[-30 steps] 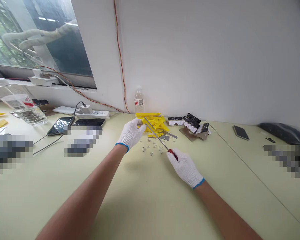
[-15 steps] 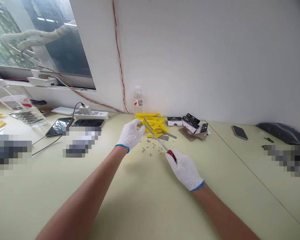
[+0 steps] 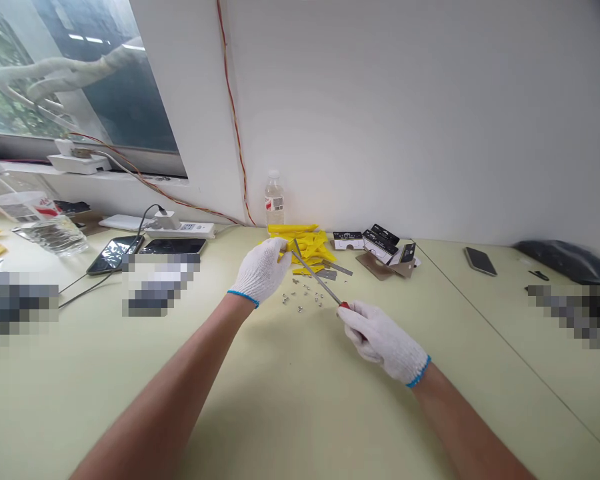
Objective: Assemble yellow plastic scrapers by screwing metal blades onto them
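Observation:
My left hand, in a white knit glove with a blue cuff, is closed on a small yellow plastic piece, mostly hidden by the fingers. My right hand, gloved the same way, wraps around the red handle of a screwdriver. The shaft slants up and left, its tip at the yellow piece; whether they touch I cannot tell. Behind lies a heap of yellow plastic pieces. Flat grey metal blades rest at its front right. Several small screws are scattered on the table below the shaft.
Black and white cardboard packaging lies right of the heap. A water bottle stands by the wall, a larger bottle at far left. Phones, a power strip and cables are on the left. Another phone lies right, beyond a table seam.
My right hand has shifted slightly right and turned on the screwdriver handle, covering more of it. My left hand stays nearly in place. The whole view has shifted a little.

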`<state>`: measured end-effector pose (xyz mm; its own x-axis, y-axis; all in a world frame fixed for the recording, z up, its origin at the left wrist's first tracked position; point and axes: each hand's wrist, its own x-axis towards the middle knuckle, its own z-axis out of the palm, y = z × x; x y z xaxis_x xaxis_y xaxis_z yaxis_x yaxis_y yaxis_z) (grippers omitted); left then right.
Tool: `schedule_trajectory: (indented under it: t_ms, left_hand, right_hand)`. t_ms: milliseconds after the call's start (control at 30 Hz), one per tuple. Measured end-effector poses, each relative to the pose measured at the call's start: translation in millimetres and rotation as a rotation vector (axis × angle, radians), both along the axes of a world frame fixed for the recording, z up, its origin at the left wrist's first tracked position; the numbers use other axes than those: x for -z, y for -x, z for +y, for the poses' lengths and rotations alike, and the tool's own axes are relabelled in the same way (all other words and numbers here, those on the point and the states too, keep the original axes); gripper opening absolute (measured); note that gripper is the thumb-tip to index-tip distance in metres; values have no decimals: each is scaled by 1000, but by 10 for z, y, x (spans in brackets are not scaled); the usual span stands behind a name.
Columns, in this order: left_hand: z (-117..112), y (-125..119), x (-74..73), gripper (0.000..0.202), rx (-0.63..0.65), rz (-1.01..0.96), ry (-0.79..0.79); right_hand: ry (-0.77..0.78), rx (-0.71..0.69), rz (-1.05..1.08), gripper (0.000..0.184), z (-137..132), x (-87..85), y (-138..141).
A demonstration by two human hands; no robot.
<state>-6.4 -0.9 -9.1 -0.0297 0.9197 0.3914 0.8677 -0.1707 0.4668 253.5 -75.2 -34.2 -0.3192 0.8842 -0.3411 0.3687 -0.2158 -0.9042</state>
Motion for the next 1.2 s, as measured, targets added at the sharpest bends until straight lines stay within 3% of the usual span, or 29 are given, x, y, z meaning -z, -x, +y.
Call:
schedule_trajectory:
  t_ms: [100, 167, 300, 367, 467, 633, 700, 833, 933, 1067, 1200]
  left_hand:
    - [-1, -7, 10, 25, -6, 9, -2]
    - [-3, -10, 14, 25, -18, 9, 8]
    - [-10, -14, 23, 26, -44, 9, 34]
    - [-9, -16, 30, 25, -37, 15, 32]
    - [-3, -19, 40, 26, -16, 14, 17]
    - [6, -16, 45, 26, -11, 7, 25]
    - [6, -13, 45, 26, -13, -2, 29]
    - [9, -5, 44, 26, -4, -57, 4]
    - [17, 1, 49, 25, 2, -78, -6]
    - [28, 10, 65, 25, -8, -58, -14]
    - [27, 15, 75, 25, -25, -38, -22]
  right_hand:
    - [110, 40, 58, 50, 6, -18, -8]
    - [-80, 112, -82, 49, 13, 32, -5]
    - [-658, 164, -406, 48, 16, 169, -13]
    - [-742, 163, -454, 48, 15, 199, -25]
    - [-587, 119, -403, 56, 14, 181, -31]
    - [54, 27, 18, 63, 2, 76, -36]
    - [225, 2, 199, 62, 4, 40, -63]
    - [490, -122, 465, 50, 41, 15, -138]
    - [559, -160, 515, 43, 55, 21, -139]
    - [369, -75, 326, 48, 13, 27, -35]
    - [-189, 174, -185, 47, -17, 118, 57]
